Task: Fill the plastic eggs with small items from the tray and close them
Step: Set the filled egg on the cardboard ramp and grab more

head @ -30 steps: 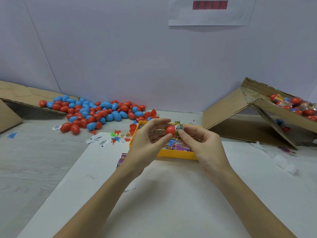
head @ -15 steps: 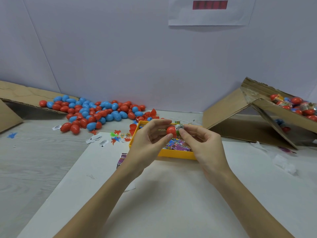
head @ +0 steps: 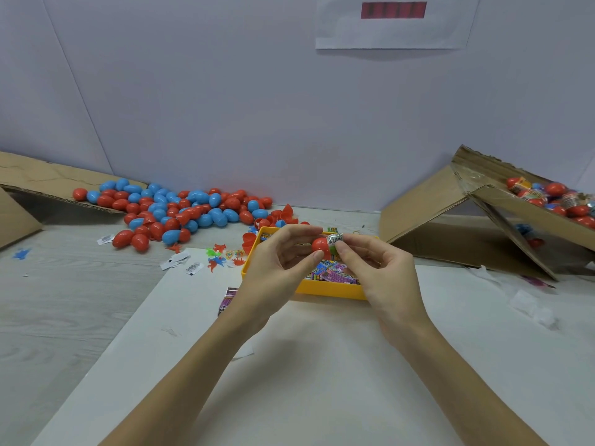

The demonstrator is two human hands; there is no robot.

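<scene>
Filling step: wrapped item going into red egg half.
Left hand (head: 277, 262) pinches the red egg half (head: 320, 244) above the yellow tray (head: 328, 289); right hand (head: 383, 272) fingers pinch the wrapped item (head: 335, 241) at its mouth. Next, by my judgement: seat it, fit second half.

Bright, even indoor light from above fills the scene. Soft shadows fall beneath the forearms onto the white table (head: 322, 397) and under the tilted cardboard box (head: 450, 220) at far right. Wide-angle bending curves the wall seams at the left. Small far objects look slightly soft.
</scene>
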